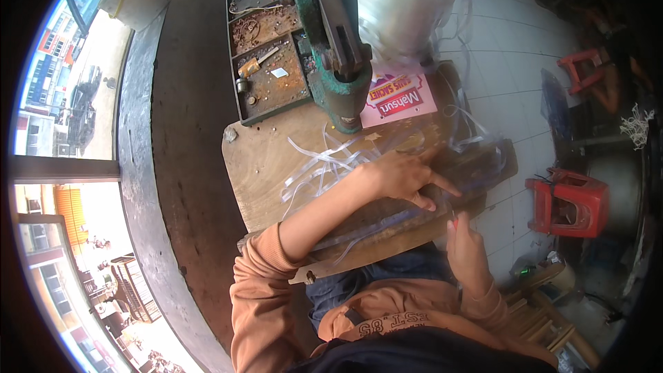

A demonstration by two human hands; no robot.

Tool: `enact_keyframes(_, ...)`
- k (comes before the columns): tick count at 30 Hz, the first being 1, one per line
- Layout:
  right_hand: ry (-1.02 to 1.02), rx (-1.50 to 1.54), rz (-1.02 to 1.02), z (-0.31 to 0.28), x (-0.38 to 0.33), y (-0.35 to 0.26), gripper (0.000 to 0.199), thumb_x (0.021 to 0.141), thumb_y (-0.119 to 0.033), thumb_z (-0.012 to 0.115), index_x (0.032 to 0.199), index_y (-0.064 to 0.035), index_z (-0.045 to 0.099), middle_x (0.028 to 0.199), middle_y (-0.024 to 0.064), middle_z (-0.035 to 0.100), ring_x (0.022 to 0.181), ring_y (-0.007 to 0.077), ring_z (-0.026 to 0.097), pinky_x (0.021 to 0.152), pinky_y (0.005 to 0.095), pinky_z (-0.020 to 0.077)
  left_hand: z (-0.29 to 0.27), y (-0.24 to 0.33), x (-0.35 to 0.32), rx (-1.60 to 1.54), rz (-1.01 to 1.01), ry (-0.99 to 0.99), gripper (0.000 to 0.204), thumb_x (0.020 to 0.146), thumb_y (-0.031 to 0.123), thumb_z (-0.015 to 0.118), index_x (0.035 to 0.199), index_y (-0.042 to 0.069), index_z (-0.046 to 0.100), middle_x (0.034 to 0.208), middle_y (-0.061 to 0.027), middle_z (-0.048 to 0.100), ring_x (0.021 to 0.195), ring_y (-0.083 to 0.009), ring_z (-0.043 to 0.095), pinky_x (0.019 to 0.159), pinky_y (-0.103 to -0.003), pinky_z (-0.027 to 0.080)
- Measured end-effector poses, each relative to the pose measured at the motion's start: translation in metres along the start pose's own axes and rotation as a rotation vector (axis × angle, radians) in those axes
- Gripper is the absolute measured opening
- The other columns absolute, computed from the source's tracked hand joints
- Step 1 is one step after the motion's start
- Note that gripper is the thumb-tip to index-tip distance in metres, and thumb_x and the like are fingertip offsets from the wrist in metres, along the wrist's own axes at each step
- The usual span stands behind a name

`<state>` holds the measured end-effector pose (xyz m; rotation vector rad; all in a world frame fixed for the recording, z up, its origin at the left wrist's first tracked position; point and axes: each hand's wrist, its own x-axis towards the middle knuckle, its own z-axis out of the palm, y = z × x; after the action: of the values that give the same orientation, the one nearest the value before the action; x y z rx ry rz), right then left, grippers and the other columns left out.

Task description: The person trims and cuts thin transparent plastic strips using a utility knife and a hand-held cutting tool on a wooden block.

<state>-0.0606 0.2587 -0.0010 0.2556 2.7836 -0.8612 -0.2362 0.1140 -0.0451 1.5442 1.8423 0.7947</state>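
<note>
My left hand (406, 176) reaches across the wooden work board, its fingers spread and resting on a dark plank (498, 159) near the board's front. A clear plastic sheet or strip (387, 223) lies along the plank beneath that hand. Close to the plank's near edge, my right hand (467, 252) is closed in a pinch on a small red-handled tool (454, 222); its tip is too small to make out. Beyond my left forearm, thin clear plastic strips (321, 162) lie in a loose tangle on the board (259, 186).
A green metal press (340, 100) stands at the back of the board, beside a pink printed card (404, 107). Left of it sits a divided metal tray (273, 107) with small scraps. Bundled clear plastic (400, 7) is behind. Red stools (570, 204) stand on the tiled floor at right.
</note>
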Motion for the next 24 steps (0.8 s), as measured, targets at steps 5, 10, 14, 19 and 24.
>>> enact_keyframes(5,0.038,-0.013,-0.047,0.003,0.004,0.0,0.014,0.094,-0.011,0.044,0.094,0.0023,0.039,0.06,0.0257,0.054,0.06,0.0435,0.058,0.046,0.0477,0.0411,0.0,-0.001,0.0,0.0,0.0,0.006,0.053,0.079,0.053,0.059,0.13,0.044,0.046,0.145,-0.0334,0.011,0.128,-0.0449,0.034,0.104,-0.042,0.034)
enact_keyframes(10,0.039,-0.045,0.005,0.009,0.003,-0.001,0.017,0.095,-0.013,0.043,0.097,0.0035,0.04,0.06,0.0261,0.055,0.059,0.0439,0.057,0.047,0.0482,0.0415,0.002,-0.002,0.0,0.002,0.013,0.019,0.053,0.079,0.053,0.059,0.13,0.044,0.046,0.145,-0.0336,0.011,0.126,-0.0451,0.036,0.103,-0.042,0.034)
enact_keyframes(14,0.056,-0.055,0.0,0.011,0.002,-0.002,0.017,0.095,-0.013,0.043,0.096,0.0034,0.04,0.059,0.0256,0.055,0.058,0.0439,0.057,0.046,0.0478,0.0418,0.004,-0.003,0.0,0.002,0.024,0.032,0.053,0.079,0.053,0.059,0.13,0.044,0.047,0.145,-0.0331,0.013,0.124,-0.045,0.039,0.103,-0.042,0.035)
enact_keyframes(19,0.062,-0.063,-0.012,0.009,0.002,-0.005,0.016,0.095,-0.013,0.042,0.094,0.0026,0.039,0.058,0.0247,0.055,0.057,0.0434,0.057,0.046,0.047,0.0423,0.004,-0.003,-0.001,0.0,0.024,0.036,0.053,0.079,0.054,0.059,0.13,0.045,0.047,0.145,-0.0322,0.014,0.121,-0.0447,0.042,0.102,-0.042,0.036)
enact_keyframes(24,0.039,-0.106,0.006,0.007,0.003,-0.005,0.016,0.095,-0.012,0.042,0.094,0.0032,0.039,0.057,0.024,0.055,0.056,0.0425,0.057,0.045,0.047,0.0426,0.0,0.001,-0.001,0.0,-0.003,0.013,0.053,0.079,0.055,0.059,0.129,0.045,0.046,0.145,-0.0311,0.014,0.119,-0.0438,0.045,0.1,-0.042,0.038)
